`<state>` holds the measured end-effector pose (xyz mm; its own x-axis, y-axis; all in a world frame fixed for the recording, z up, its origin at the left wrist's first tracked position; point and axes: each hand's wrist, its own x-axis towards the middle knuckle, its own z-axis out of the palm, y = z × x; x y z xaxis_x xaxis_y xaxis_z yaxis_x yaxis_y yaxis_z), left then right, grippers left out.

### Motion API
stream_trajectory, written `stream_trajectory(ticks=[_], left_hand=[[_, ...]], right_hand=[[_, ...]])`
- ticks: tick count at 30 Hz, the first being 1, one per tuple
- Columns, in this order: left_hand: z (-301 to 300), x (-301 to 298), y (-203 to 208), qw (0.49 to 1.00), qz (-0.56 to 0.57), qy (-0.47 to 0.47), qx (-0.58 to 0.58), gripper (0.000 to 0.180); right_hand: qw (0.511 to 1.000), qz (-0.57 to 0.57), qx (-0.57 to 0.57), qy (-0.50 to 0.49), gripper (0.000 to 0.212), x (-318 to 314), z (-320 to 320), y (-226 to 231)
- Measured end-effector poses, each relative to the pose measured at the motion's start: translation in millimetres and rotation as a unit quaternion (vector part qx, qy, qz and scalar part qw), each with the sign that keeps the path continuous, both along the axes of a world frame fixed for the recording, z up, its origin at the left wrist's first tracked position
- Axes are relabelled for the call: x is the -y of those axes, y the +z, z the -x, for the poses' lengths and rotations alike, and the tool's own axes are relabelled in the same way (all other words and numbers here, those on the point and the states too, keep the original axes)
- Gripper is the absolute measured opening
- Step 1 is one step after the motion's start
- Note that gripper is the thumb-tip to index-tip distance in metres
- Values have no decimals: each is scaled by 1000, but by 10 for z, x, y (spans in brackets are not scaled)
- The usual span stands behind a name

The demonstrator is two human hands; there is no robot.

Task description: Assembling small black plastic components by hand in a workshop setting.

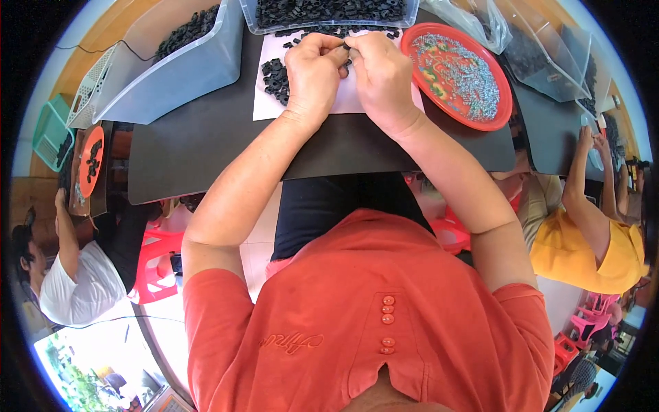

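Both hands meet above a white sheet on the dark table, their fingertips pinched together. My left hand and my right hand close on a small dark piece between them, mostly hidden by the fingers. It resembles the small black plastic parts heaped on the sheet beside my left hand. More such parts lie along the sheet's far edge. To the right of my right hand is a red oval tray holding many small silvery pieces, too small to name.
A translucent bin of black parts stands at the far edge, with a larger bin to the left. A clear bag and another bin are at the right. Co-workers sit on both sides, one in a yellow shirt.
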<state>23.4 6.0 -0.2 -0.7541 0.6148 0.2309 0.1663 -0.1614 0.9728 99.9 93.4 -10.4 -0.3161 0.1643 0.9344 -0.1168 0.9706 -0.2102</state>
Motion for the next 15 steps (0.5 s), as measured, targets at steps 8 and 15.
stream_trajectory(ticks=[8, 15], left_hand=[[46, -19, 7, 1000, 4, -18, -9, 11], [33, -18, 46, 998, -9, -45, 42, 11]], right_hand=[[992, 116, 46, 32, 11, -63, -36, 26], [874, 450, 117, 139, 11, -169, -95, 147]])
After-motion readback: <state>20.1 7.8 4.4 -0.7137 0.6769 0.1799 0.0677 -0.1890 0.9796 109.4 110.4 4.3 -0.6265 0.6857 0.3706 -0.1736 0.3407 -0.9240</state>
